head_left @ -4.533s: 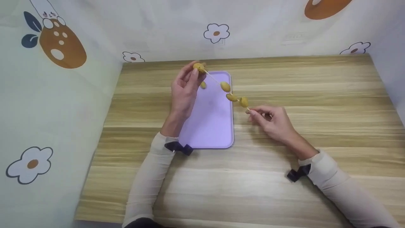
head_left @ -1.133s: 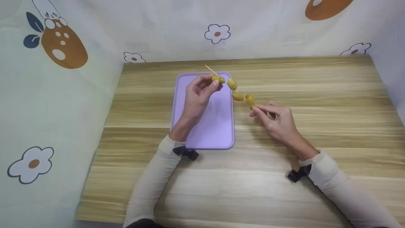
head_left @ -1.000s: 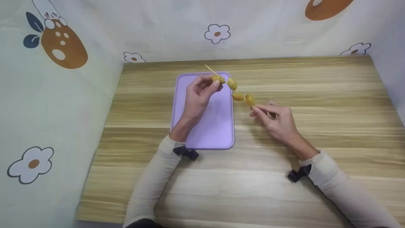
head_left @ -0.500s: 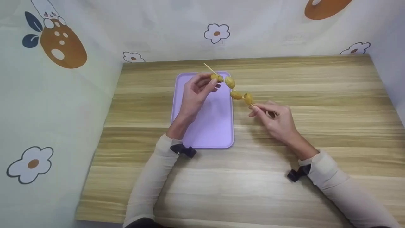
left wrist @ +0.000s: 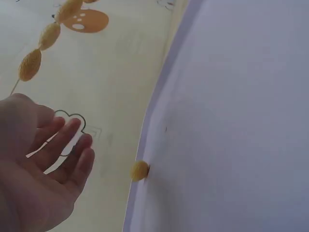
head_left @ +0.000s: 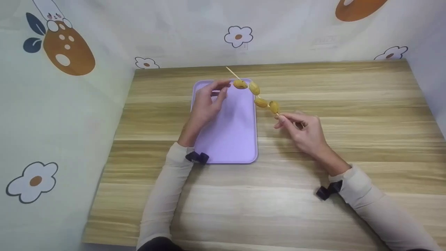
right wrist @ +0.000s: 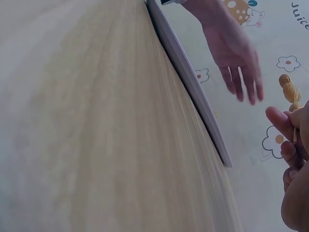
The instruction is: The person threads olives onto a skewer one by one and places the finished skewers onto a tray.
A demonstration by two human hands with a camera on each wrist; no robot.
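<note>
A thin wooden skewer [head_left: 232, 72] carries several yellow-brown oval pieces [head_left: 260, 102], like small potatoes or dates, with its bare tip pointing to the back. My right hand [head_left: 305, 132] pinches the near end between thumb and forefinger, raised beside the tray. To the left of the farthest piece [head_left: 240, 84], my left hand [head_left: 208, 103] hangs over the lilac tray [head_left: 232, 139] with loosely bent fingers and nothing in them. In the left wrist view one loose oval piece [left wrist: 140, 170] lies at the tray's edge; the head view hides it behind my left hand.
The tray lies on a wood-grain table [head_left: 278, 202]. Patterned cloth walls [head_left: 188, 31] stand along the table's back and left sides. A dark wrist camera [head_left: 197, 157] sits on the left cuff, another wrist camera [head_left: 328, 190] on the right.
My left hand first slid a piece down the skewer from its tip, then let go and drew back to the left. My right hand stays nearly still, holding the skewer's end.
</note>
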